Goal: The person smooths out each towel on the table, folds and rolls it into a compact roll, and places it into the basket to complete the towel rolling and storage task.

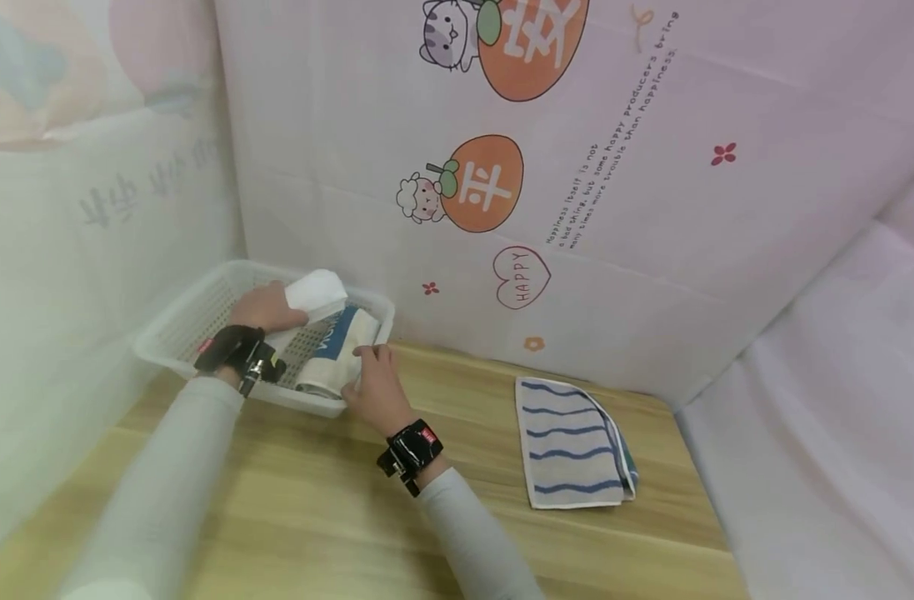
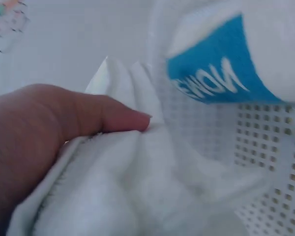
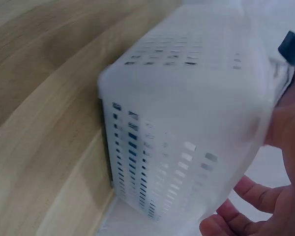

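My left hand point(image 1: 265, 308) grips a white cloth point(image 2: 137, 191) over the left part of a white perforated basket point(image 1: 173, 350). In the left wrist view the thumb lies across the cloth's folds, while the other fingers are hidden beneath it. Inside the basket's right end is a cream folded towel point(image 1: 359, 333) with a blue band and white lettering. My right hand point(image 1: 382, 390) is at that end, its thumb behind the rim beside the towel and its fingertips point(image 3: 216, 227) at the rim. I cannot tell whether it pinches the towel.
A folded grey towel point(image 1: 572, 450) with wavy blue stripes lies on the wooden table point(image 1: 299, 500) to the right. A printed white curtain point(image 1: 621, 308) rises behind the basket, with white fabric walls point(image 1: 74, 333) along both sides.
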`<state>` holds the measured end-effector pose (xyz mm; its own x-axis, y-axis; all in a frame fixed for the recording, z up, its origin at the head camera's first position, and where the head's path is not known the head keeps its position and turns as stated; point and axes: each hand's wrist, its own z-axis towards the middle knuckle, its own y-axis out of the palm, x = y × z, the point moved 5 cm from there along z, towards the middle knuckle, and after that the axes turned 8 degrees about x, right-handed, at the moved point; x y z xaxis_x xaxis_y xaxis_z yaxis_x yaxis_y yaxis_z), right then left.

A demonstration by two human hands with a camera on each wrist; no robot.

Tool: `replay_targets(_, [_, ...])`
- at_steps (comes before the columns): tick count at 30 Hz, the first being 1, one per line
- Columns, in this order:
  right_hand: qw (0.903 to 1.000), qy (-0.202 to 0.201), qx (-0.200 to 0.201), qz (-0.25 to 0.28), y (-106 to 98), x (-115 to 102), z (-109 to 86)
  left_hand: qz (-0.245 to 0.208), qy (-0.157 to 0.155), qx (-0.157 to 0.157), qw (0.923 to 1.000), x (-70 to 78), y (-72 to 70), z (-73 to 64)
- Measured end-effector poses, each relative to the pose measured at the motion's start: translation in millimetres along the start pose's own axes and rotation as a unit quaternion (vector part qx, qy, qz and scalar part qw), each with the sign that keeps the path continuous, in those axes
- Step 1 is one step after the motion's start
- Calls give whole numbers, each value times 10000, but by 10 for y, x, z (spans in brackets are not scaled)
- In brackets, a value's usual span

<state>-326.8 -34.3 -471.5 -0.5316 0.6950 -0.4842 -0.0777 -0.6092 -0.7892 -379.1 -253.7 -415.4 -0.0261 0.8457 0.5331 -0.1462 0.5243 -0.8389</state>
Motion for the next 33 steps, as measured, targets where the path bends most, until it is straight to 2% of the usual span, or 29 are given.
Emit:
replay_targets(5, [9999,26,103,29,9,-6,-39,21,-470,-160,9988,-348,253,251])
replay_targets(8, [10000,21,66,52,19,-5,-35,-86,-694,-570,9959,-463,392,295])
replay_targets(12, [10000,41,80,-38,31,3,-11,-671,-1165,-1394,9811,-480,539,254])
replay_targets(14, [9999,63,97,-85,32,15,3,-955,-1423,-1661,9711,-468,587,234])
replay_targets(15, [9999,76,96,-92,32,22,9,-965,-1523,-1712,9686,-471,610,232])
replay_targets(19, [9998,126,66,-158,30,72,8,-813,-1632,-1785,9669,-491,722,275])
replay_targets(21, [9998,117,86,-150,12,108,-23,-509,-1541,-1763,9709,-432,756,277])
replay_targets(24, [9999,-68,90,-11,-28,147,-44,-8,-948,-1580,9829,-251,699,284])
replay_targets(26, [9994,-244,101,216,-89,170,-66,198,-341,-1196,9920,-10,572,248])
replay_targets(28, [9976,-442,157,508,-186,215,-108,141,338,-728,9967,289,416,182])
replay_targets(30, [9950,-589,272,766,-313,303,-195,-216,878,-286,9955,619,278,52])
replay_targets(32, [9935,-597,411,873,-453,446,-324,-812,1324,78,9878,940,194,-136])
replay_targets(33, [9934,-564,491,867,-521,541,-397,-1156,1540,256,9809,1077,180,-230])
